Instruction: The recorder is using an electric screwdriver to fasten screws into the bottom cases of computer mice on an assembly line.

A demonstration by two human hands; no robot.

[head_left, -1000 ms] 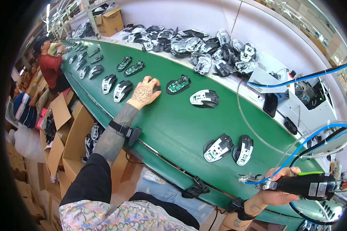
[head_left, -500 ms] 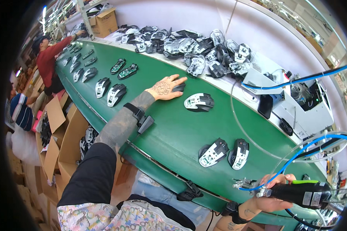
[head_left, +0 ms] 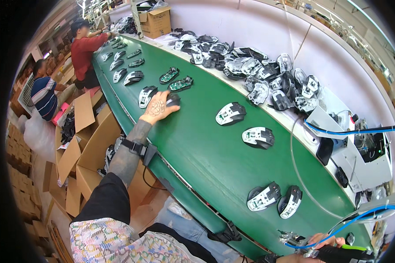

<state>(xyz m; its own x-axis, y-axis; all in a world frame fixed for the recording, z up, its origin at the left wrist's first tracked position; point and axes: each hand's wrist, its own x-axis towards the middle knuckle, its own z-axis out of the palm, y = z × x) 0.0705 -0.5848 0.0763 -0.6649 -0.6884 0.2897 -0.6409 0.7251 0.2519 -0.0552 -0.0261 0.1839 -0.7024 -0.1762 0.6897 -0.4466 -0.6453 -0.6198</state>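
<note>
My left hand (head_left: 157, 107) reaches over the green belt with its fingers wrapped round a computer mouse shell (head_left: 173, 100), only the dark end of which shows. Just behind it lies another white and black mouse shell (head_left: 146, 96), and beyond sit two green circuit boards on mouse bases (head_left: 180, 84). At the lower right, my right hand (head_left: 322, 241) grips a black powered screwdriver (head_left: 340, 254) with a green lever and a blue air hose, partly cut off by the frame. Between the hands, mouse shells (head_left: 231, 113) rest on the belt, two farther off and two nearer.
Loose mouse shells (head_left: 254, 70) are heaped along the white ledge behind the green belt (head_left: 197, 144). A white machine (head_left: 364, 162) and a phone (head_left: 324, 151) stand at the right. Open cartons (head_left: 96, 153) line the left side. A co-worker in red (head_left: 84, 55) works at the far end.
My left hand has left one mouse shell beside another on the belt, moved left and closed round a different one. The view has swung left; the right hand still holds the screwdriver.
</note>
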